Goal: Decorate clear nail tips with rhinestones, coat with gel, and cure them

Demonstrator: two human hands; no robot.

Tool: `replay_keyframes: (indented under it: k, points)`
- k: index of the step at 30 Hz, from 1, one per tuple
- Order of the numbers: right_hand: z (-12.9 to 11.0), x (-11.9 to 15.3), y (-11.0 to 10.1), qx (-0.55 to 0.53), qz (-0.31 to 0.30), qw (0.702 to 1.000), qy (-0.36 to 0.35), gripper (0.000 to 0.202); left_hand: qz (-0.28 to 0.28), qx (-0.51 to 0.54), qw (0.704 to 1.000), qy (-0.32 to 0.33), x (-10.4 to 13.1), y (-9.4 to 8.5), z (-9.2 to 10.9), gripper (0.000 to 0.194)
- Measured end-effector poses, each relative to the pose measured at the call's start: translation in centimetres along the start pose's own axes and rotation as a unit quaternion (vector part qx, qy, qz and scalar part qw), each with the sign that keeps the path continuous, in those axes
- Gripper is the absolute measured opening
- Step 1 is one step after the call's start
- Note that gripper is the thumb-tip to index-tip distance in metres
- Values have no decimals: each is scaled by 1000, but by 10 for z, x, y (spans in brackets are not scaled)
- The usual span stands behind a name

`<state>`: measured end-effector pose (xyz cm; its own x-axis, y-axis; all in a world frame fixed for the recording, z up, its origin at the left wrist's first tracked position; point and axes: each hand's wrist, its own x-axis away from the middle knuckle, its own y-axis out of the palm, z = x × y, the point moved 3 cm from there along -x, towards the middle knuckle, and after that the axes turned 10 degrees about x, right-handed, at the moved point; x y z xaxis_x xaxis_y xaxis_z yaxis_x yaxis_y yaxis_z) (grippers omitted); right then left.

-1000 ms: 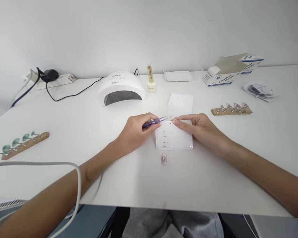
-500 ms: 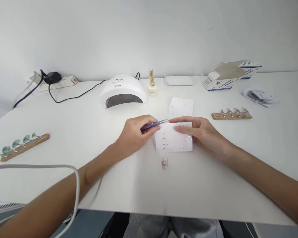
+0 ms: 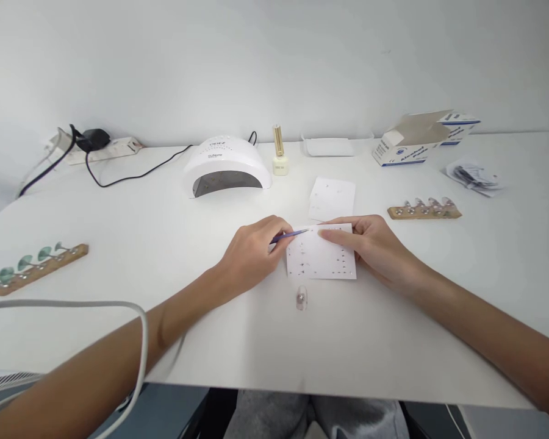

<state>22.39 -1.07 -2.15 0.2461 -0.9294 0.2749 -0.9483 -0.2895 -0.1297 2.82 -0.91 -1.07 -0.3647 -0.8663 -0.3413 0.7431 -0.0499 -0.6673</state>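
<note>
Between the fingers of my left hand [image 3: 258, 251] is a thin blue-purple tool [image 3: 286, 236], closed in a pinch. Its tip reaches the upper left part of a white card [image 3: 322, 259] dotted with small dark and shiny pieces. My right hand [image 3: 377, 247] grips that card at its upper right, thumb on the front and fingers behind. Just below the card, a clear nail tip [image 3: 301, 298] with a round silvery piece lies on the table. A second white card [image 3: 333, 196] lies behind the held one.
Behind stand a white nail lamp [image 3: 227, 163], a polish bottle [image 3: 280, 160] and an open box [image 3: 402, 143]. Wooden strips with nail tips lie at left [image 3: 43, 268] and right [image 3: 424, 213]. A pale cable [image 3: 144, 341] crosses over my left forearm.
The tool's tip has moved from the card's top edge down onto its face. My right index finger has drawn back behind the card. The view has shifted slightly.
</note>
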Motion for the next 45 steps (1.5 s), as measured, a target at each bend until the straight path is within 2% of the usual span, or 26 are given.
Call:
replay_keyframes:
  k: [31, 45]
  points:
    - [-1, 0, 1, -15, -6, 1000, 6, 28, -23, 18, 999, -25, -3, -1, -2, 11]
    - [-2, 2, 1, -15, -9, 1000, 12, 31, -21, 29, 999, -1, -4, 0, -2, 11]
